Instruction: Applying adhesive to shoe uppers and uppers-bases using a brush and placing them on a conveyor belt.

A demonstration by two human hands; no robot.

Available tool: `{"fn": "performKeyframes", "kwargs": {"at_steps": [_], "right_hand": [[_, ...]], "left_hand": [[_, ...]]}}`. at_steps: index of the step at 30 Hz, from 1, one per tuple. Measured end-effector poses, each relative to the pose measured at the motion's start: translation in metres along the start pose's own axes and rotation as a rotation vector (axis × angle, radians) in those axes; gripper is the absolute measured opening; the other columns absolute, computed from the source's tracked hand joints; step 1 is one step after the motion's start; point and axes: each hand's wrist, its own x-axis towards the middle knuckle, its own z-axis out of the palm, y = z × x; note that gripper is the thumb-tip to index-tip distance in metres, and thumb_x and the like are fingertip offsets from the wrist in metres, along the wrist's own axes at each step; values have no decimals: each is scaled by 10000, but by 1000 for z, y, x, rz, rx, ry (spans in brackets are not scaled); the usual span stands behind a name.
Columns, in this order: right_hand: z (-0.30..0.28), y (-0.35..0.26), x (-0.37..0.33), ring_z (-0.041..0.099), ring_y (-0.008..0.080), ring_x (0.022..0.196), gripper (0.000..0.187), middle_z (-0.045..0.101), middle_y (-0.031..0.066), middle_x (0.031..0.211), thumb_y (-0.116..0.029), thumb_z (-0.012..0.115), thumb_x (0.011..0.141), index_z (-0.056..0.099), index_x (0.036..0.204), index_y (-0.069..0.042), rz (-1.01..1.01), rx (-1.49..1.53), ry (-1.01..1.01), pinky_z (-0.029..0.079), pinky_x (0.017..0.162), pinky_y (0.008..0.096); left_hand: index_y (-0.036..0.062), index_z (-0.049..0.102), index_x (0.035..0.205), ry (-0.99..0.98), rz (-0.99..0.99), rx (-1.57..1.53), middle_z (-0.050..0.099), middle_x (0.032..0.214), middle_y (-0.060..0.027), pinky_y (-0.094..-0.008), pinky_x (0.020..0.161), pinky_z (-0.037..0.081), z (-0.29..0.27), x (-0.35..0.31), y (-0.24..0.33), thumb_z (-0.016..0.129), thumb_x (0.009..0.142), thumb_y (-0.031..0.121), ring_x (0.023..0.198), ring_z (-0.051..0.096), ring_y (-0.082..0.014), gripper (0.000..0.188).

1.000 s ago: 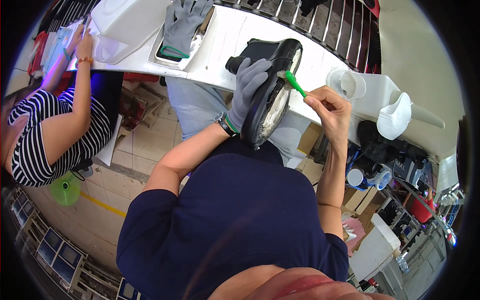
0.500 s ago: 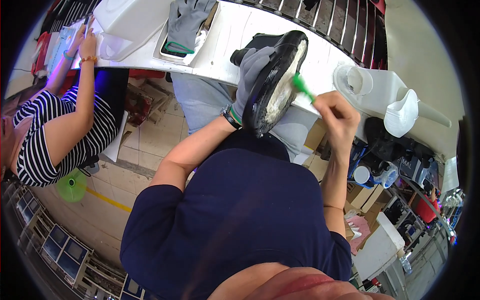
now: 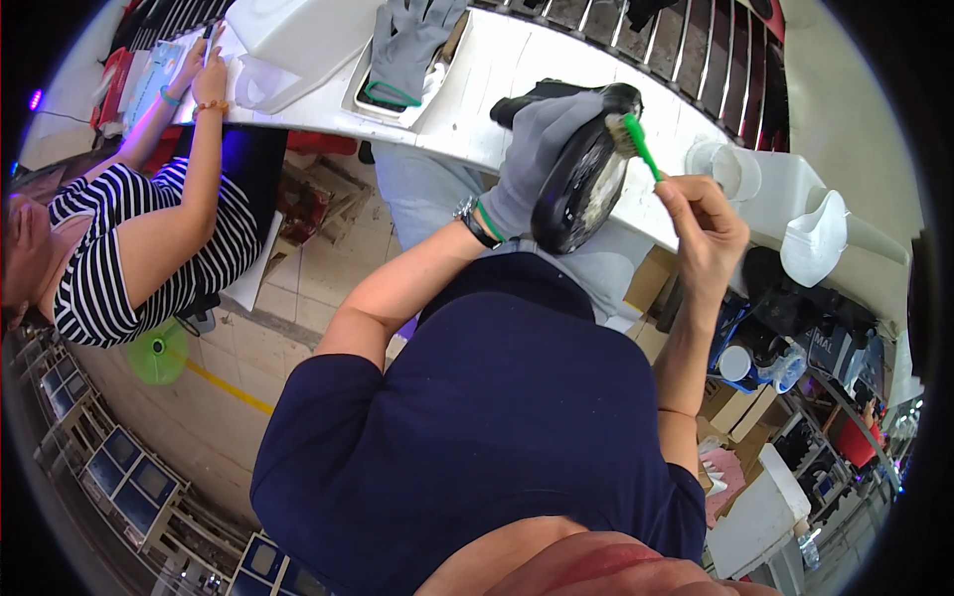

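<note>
A black shoe [image 3: 558, 214] is held tilted above the near edge of the white bench, its underside turned toward the right. My left hand [image 3: 537, 144], in a grey glove with a green cuff, is closed around the shoe's upper. Whitish material [image 3: 602, 191] fills the recessed underside inside the black rim. Bare, my right hand [image 3: 704, 226] pinches the handle of a small green brush [image 3: 644, 149]. The brush's bristles meet or nearly meet the shoe's rim near its far end; exact contact is unclear.
Grey gloves [image 3: 409, 50] lie in a white tray [image 3: 373, 117] on the bench [image 3: 477, 104]. To the right are a translucent cup [image 3: 733, 171] and a white face mask [image 3: 817, 238]. A co-worker in a striped top [image 3: 159, 233] sits left. Metal rollers [image 3: 686, 60] run behind the bench.
The shoe has turned so less of its whitish underside shows. The brush has moved from the middle of the underside to the rim near the far end.
</note>
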Motion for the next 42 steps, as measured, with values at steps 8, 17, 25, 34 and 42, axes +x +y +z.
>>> {"fn": "performKeyframes", "kwargs": {"at_steps": [8,17,25,34,42], "right_hand": [[-16,-46,-10,573,106,660,123,639,79,751,52,767,721,709,830,45,-186,-130,-196,403,544,223],[-33,-65,1,564,91,615,183,633,44,747,13,791,705,724,875,4,-318,-249,-229,381,496,225],[-46,-70,39,587,151,617,161,631,50,756,-23,793,703,702,835,-19,-701,-560,-227,421,518,269],[-52,-75,59,592,123,671,128,633,65,782,19,753,752,708,870,35,-552,-384,-54,434,571,230],[-65,-91,49,604,135,691,108,644,76,759,7,751,764,692,840,55,-452,-476,-203,449,608,231]], "left_hand": [[64,510,1271,-237,-81,-81,572,1211,-81,-392,910,421,-25,29,28,747,734,283,1069,557,-273,626],[66,467,1325,-594,-259,-401,573,1200,-111,-378,922,433,-42,56,28,824,650,259,1071,563,-294,788],[40,563,1192,-971,-354,-594,650,1055,-115,-323,855,492,-37,96,-3,857,634,268,920,611,-204,671],[42,544,1266,-1192,-439,-483,640,1170,-105,-324,939,480,-28,112,-21,900,606,243,1036,605,-181,776],[9,638,1020,-1068,-318,-538,679,866,-75,-289,724,506,-23,102,-28,854,620,296,761,611,-142,538]]}}
